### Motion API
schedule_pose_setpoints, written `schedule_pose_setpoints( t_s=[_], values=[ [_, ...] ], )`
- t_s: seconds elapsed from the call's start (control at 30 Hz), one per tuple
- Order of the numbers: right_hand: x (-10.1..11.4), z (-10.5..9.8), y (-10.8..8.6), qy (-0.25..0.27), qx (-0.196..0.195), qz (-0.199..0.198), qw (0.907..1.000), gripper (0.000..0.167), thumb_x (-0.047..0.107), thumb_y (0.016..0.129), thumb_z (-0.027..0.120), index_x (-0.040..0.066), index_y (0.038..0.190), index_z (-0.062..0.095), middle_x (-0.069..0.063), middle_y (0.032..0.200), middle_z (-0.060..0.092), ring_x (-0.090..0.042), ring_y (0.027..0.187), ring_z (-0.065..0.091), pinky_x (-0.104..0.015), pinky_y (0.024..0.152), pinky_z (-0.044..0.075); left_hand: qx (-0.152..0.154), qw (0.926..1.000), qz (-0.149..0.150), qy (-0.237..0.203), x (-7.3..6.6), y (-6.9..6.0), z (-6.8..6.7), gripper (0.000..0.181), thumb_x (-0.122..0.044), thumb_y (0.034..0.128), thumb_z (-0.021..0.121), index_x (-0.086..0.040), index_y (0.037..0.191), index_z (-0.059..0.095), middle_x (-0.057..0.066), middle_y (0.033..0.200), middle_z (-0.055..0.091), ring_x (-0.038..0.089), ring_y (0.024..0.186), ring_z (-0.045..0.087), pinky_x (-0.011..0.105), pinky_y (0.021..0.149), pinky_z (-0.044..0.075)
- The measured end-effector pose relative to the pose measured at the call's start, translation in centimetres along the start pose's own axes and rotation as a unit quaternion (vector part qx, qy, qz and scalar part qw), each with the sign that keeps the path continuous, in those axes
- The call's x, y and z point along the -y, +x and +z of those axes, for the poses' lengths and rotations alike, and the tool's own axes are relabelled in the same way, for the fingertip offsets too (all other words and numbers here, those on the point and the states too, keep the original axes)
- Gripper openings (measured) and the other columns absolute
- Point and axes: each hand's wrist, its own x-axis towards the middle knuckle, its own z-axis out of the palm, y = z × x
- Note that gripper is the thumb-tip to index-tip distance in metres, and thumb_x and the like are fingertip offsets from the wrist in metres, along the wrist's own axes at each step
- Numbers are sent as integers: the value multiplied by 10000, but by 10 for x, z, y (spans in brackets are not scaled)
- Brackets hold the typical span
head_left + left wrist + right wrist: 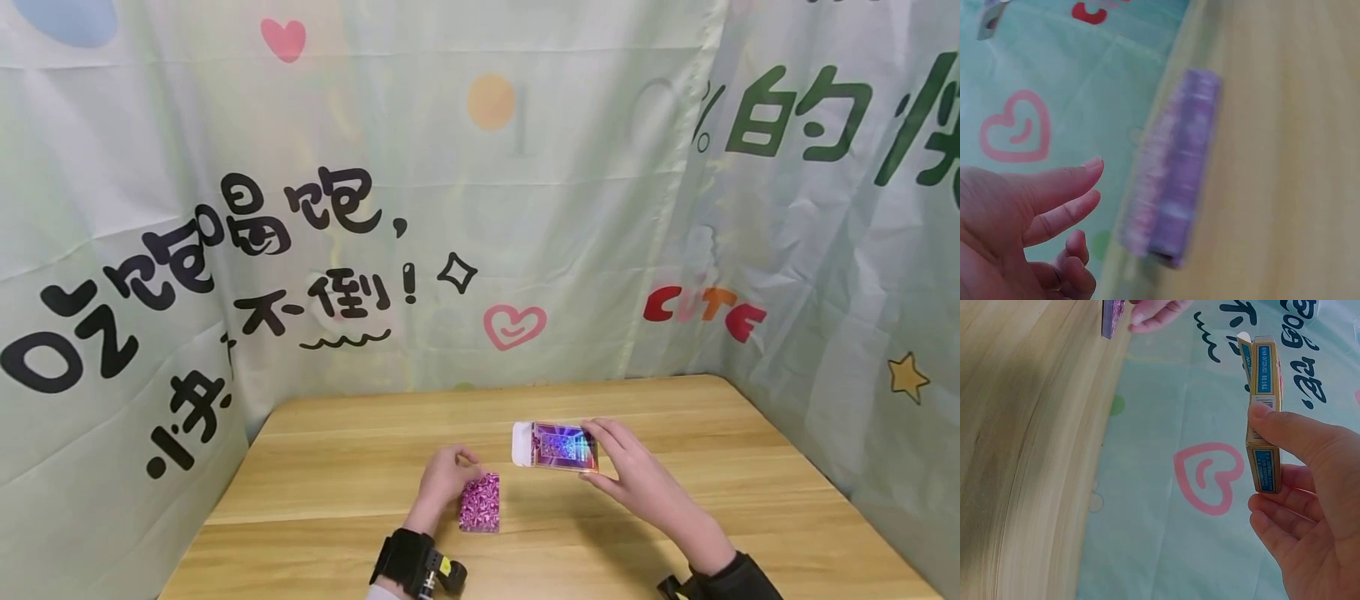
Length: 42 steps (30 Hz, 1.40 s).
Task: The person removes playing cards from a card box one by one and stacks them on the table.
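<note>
Purple patterned rectangular pack sat on pale wooden table, left hand loose beside; right hand gripped shiny open-flapped cardboard box. Apparently boxing or unboxing; next move probably needed left-hand pinch.

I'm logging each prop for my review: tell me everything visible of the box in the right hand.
The box is small and looks like printed card. Its broad face is shiny purple and blue; one narrow side is gold with blue panels and a barcode. In the head view, a white flap sticks out, open, at its left end. The right hand grips the other end, thumb on the barcode side, holding it above the table. Its inside is hidden.
</note>
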Motion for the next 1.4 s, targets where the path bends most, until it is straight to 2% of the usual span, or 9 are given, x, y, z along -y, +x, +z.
schedule_pose_setpoints(
  t_s=[0.17, 0.33, 0.47, 0.57, 0.8, 1.1, 1.27, 1.4],
  values=[
    [1, 1, 0, -15, 28, 29, 10000, 732, 224, 673, 879, 5, 1286, 545, -120, 1217, 572, -244, 1104, 581, -398, 856, 563, -32, 9990, 298, -324, -21, -1, -11, 237, -201, 838, 748, -43, 992, 661, 52, 812, 581, 146, 684, 520, 259, 576, 444],
    [2, 1, 0, -33, 26, -13, 10000, 727, 231, 674, 880, 8, 1281, 546, -119, 1214, 572, -244, 1102, 580, -396, 860, 562, -27, 9948, 756, -688, -48, -8, -20, 189, -271, 869, 720, -112, 968, 690, 28, 854, 632, 136, 744, 538, 242, 618, 467],
    [3, 2, 1, -45, 26, -18, 10000, 728, 233, 677, 881, 12, 1283, 543, -116, 1216, 572, -242, 1100, 581, -395, 856, 563, 149, 9890, 1050, -1036, -70, -20, -23, 175, -284, 881, 710, -125, 953, 715, 29, 843, 670, 169, 750, 574, 230, 617, 471],
    [4, 2, 2, -11, 26, -46, 10000, 729, 231, 677, 878, 8, 1286, 546, -120, 1221, 573, -248, 1102, 584, -396, 856, 563, 331, 9869, 1172, -1062, -81, -27, -22, 174, -278, 889, 704, -118, 955, 721, 31, 833, 678, 173, 745, 586, 223, 609, 471],
    [8, 5, 1, 81, 24, -171, 9998, 747, 232, 663, 878, 8, 1295, 548, -118, 1226, 578, -246, 1106, 588, -392, 865, 564, 545, 9882, 1331, -518, -86, -33, -13, 228, -353, 882, 704, -134, 946, 692, -13, 765, 624, 81, 666, 540, 215, 587, 465],
    [14, 7, 1, 70, -216, -313, 9993, 729, 238, 662, 880, 10, 1278, 563, -96, 1225, 585, -221, 1100, 590, -378, 850, 558, 614, 9891, 1199, -589, -88, -37, -12, 228, -348, 865, 723, -143, 915, 639, -32, 784, 621, 94, 697, 569, 238, 622, 490],
    [16, 4, 3, 76, -247, -321, 9992, 672, 329, 760, 822, 27, 1298, 554, -79, 1238, 581, -203, 1111, 585, -362, 853, 549, 669, 9881, 1197, -698, -89, -37, -14, 215, -302, 863, 729, -125, 928, 626, -12, 807, 626, 111, 721, 563, 235, 628, 477],
    [20, 2, 4, 115, -250, -403, 9988, 627, 444, 871, 686, 39, 1325, 536, -80, 1248, 572, -202, 1122, 578, -348, 860, 548, 600, 9886, 1213, -660, -89, -37, -13, 211, -239, 851, 744, -95, 940, 619, 7, 816, 628, 119, 724, 560, 229, 613, 474]
  ],
)
